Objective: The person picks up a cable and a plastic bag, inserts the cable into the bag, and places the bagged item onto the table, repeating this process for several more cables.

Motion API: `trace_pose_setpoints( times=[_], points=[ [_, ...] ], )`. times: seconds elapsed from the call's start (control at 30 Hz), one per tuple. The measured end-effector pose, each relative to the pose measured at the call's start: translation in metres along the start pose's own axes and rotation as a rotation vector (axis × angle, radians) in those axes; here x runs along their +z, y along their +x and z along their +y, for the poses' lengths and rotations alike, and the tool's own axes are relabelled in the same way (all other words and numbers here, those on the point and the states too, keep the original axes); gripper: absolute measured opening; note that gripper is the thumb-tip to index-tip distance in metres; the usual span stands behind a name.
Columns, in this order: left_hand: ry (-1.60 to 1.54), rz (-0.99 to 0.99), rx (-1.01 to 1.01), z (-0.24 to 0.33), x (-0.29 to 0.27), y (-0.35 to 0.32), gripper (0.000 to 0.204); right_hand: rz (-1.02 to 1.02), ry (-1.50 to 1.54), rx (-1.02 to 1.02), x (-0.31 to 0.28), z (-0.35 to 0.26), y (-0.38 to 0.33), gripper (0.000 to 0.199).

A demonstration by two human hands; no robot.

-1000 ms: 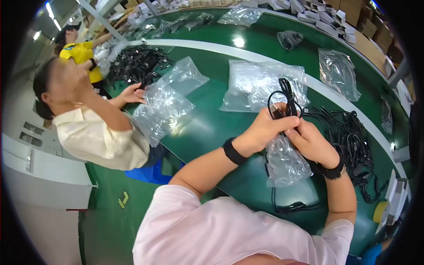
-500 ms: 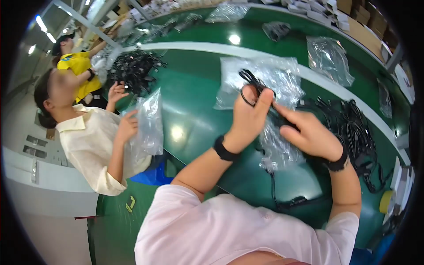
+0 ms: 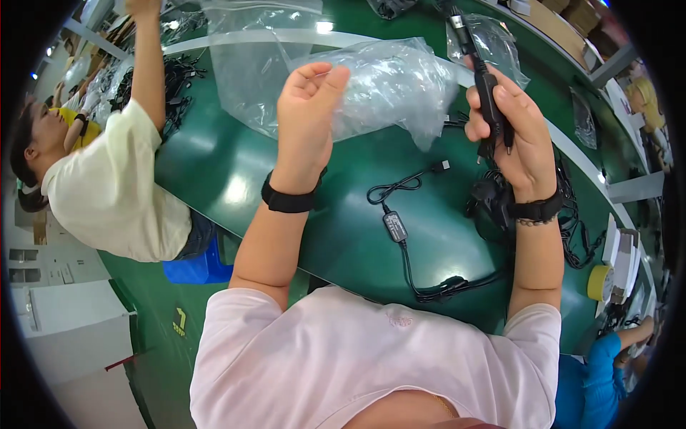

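A crumpled clear plastic bag (image 3: 389, 86) is held up above the glossy green surface (image 3: 214, 179) by the left hand (image 3: 307, 114), whose grip is pinched on the bag's near edge, with the fingers curled over it. A black cable with a long slim plug (image 3: 486, 86) is clasped in the right hand (image 3: 518, 139); the grip is clenched around the plug body, and the plug's end points up and away, just beside the bag's right side. The rest of the cable hangs down from the fist and is laid on the surface below, where a small black inline box (image 3: 394, 226) and a looped section with a small connector (image 3: 400, 187) are seen between the two forearms. Black bands are worn on both wrists. More clear plastic bags (image 3: 243, 79) are spread flat on the surface behind the left hand. A tangled heap of black cables (image 3: 572, 222) lies beyond the right wrist. At the left, a person in a pale yellow shirt (image 3: 114, 186) is seated beside the surface with one arm stretched upward.
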State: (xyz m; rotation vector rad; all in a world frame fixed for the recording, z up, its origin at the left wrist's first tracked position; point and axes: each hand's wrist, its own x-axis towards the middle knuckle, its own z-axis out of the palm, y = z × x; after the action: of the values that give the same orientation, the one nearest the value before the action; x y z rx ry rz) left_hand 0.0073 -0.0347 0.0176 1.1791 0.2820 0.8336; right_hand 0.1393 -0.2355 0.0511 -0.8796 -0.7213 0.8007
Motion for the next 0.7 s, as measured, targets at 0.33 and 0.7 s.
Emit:
trace_pose_setpoints(
  times=[0.33,0.7],
  points=[
    [0.029,-0.054,-0.141,-0.012,0.003,-0.002,0.014,-0.028,-0.148,-0.103,0.011,0.006,-0.006,0.052],
    [0.063,-0.459,-0.448,0.001,-0.008,0.004,0.027,0.136,-0.307,-0.178,-0.028,-0.007,0.006,0.041]
  ],
)
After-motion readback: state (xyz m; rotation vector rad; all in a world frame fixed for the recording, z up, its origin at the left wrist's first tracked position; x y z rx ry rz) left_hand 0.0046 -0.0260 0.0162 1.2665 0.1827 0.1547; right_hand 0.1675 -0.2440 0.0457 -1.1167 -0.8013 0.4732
